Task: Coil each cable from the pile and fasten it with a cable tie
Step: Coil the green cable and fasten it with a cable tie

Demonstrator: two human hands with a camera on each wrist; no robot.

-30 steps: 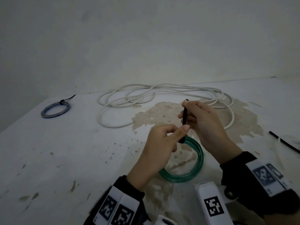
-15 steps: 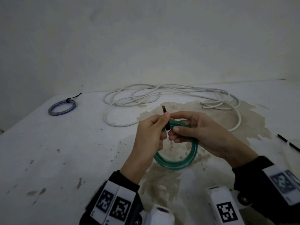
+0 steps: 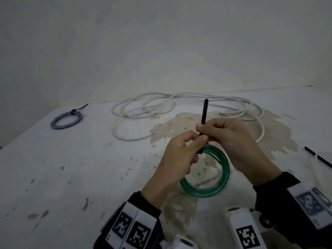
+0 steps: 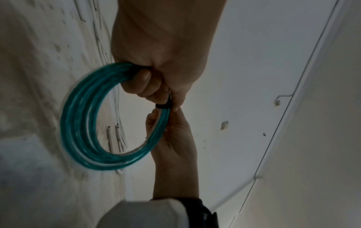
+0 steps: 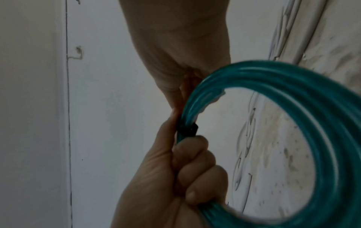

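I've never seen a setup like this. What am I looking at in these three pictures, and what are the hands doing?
No machine here: a person works with bare hands, wearing cameras. One picture comes from the head, looking down at a stained white table; the other two come from each wrist, looking along the hand. The black-and-white squares are markers on the wrist gear.

The left hand holds a coiled green cable in its grip. The right hand pinches a black cable tie wrapped round that coil, its tail pointing up.

Farther back lies a loose white cable, not yet coiled. At far left sits a blue coil, already tied. More black ties lie at the right edge.
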